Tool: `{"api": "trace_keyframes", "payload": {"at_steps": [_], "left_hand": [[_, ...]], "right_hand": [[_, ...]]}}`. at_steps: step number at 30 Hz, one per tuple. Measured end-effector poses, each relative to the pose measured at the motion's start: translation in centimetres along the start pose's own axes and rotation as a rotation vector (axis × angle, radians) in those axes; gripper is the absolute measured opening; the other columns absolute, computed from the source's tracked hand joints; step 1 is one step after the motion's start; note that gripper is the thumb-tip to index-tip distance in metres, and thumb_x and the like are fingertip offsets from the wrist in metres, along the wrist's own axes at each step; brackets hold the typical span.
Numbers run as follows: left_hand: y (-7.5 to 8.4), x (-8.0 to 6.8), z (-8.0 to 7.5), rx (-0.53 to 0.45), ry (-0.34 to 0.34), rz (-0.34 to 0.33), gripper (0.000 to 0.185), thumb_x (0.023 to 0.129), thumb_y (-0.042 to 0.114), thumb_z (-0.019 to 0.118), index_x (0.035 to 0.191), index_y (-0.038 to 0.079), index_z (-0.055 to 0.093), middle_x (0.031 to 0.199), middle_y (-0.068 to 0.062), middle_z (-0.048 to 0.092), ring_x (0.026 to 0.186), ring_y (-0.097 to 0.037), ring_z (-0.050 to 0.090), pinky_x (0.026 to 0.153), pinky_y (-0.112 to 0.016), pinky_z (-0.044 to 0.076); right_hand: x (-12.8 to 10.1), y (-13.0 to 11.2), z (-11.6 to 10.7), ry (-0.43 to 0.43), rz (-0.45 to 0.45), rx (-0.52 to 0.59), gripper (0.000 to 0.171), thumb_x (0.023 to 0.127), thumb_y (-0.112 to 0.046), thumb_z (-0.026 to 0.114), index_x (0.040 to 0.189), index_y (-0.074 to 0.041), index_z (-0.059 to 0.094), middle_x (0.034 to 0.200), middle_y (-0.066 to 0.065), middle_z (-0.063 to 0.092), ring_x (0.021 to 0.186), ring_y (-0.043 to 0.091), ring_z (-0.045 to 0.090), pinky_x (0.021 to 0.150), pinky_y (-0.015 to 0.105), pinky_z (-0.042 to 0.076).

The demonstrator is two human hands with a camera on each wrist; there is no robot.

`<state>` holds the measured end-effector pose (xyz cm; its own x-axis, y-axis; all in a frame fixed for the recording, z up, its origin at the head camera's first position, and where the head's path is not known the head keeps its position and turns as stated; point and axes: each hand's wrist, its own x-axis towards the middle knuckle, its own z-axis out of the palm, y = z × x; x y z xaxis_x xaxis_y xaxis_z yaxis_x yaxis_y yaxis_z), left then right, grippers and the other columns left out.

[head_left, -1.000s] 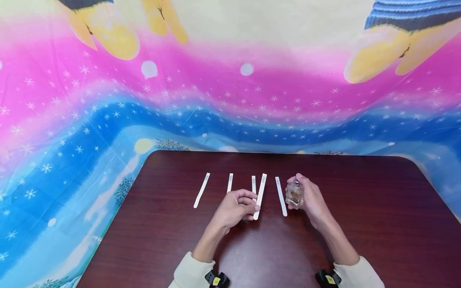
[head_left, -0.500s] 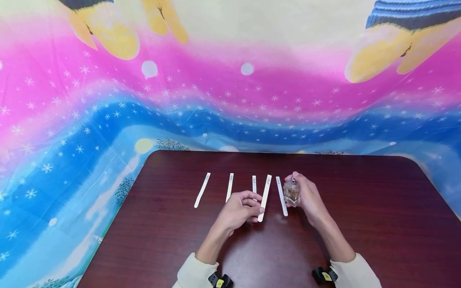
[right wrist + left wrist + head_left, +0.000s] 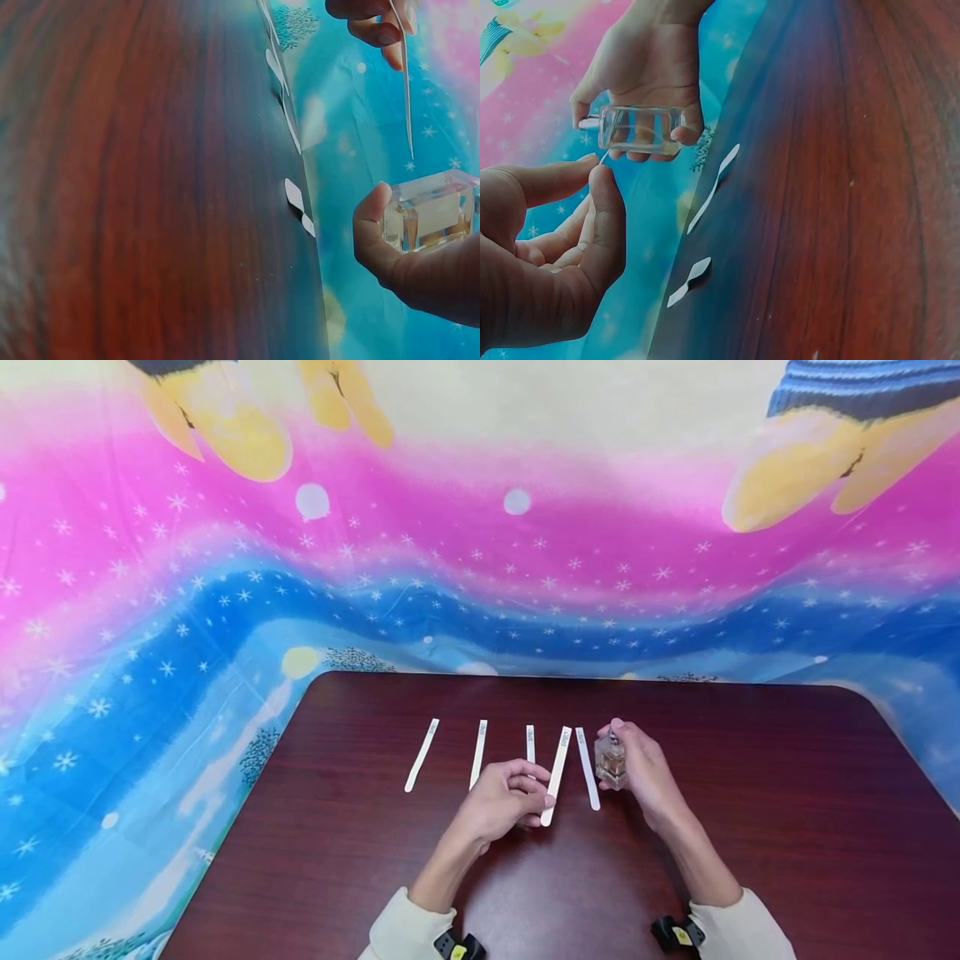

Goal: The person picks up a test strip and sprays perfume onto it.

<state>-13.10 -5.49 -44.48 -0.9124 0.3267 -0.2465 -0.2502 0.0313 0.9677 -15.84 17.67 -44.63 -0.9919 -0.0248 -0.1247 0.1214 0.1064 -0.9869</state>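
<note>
now the lifted strip sits nearer the bottle.
left hand point(image 3: 498, 800) pinches a thin white paper strip point(image 3: 556, 775) by its near end, tilted closer since a second ago to the small clear glass perfume bottle point(image 3: 611, 762) gripped by the right hand point(image 3: 647, 772); four more strips point(image 3: 477, 753) lie on the dark red-brown wooden table point(image 3: 787, 810) before a pink-and-blue starry cloth point(image 3: 225, 593).

left hand point(image 3: 501, 800) | held strip point(image 3: 556, 774) shifted right, nearer bottle point(image 3: 611, 762)

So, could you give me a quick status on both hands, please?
Left hand pinches a strip. Right hand grips the bottle, close beside it. Four strips lie on the table.
</note>
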Motion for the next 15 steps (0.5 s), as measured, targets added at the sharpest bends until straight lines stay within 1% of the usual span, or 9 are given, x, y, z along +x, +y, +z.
{"api": "trace_keyframes", "payload": {"at_steps": [4, 8, 15], "left_hand": [[-0.02, -0.18, 0.44, -0.002, -0.01, 0.0, 0.026, 0.091, -0.006, 0.075, 0.116, -0.004, 0.07, 0.084, -0.001, 0.07, 0.067, -0.01, 0.066, 0.062, -0.023, 0.061], [-0.04, -0.25, 0.8, -0.016, -0.014, 0.001, 0.025, 0.09, -0.007, 0.074, 0.115, -0.004, 0.071, 0.083, 0.0, 0.07, 0.067, -0.01, 0.066, 0.061, -0.022, 0.061], [0.13, -0.37, 0.97, -0.03, -0.015, 0.008, 0.026, 0.09, -0.007, 0.075, 0.115, -0.003, 0.071, 0.084, 0.0, 0.071, 0.067, -0.009, 0.066, 0.06, -0.022, 0.061]], "right_hand": [[0.03, 0.08, 0.12, 0.047, -0.021, -0.047, 0.052, 0.117, -0.046, 0.035, 0.126, 0.0, 0.056, 0.091, 0.005, 0.061, 0.072, 0.014, 0.061, 0.063, 0.036, 0.063], [0.07, 0.17, 0.32, 0.099, -0.041, -0.087, 0.048, 0.117, -0.042, 0.037, 0.124, 0.0, 0.059, 0.09, 0.006, 0.063, 0.068, 0.015, 0.06, 0.06, 0.037, 0.063], [0.08, 0.33, 0.4, 0.135, -0.059, -0.117, 0.04, 0.116, -0.034, 0.039, 0.118, -0.001, 0.061, 0.083, 0.006, 0.061, 0.063, 0.017, 0.06, 0.057, 0.038, 0.062]]}}
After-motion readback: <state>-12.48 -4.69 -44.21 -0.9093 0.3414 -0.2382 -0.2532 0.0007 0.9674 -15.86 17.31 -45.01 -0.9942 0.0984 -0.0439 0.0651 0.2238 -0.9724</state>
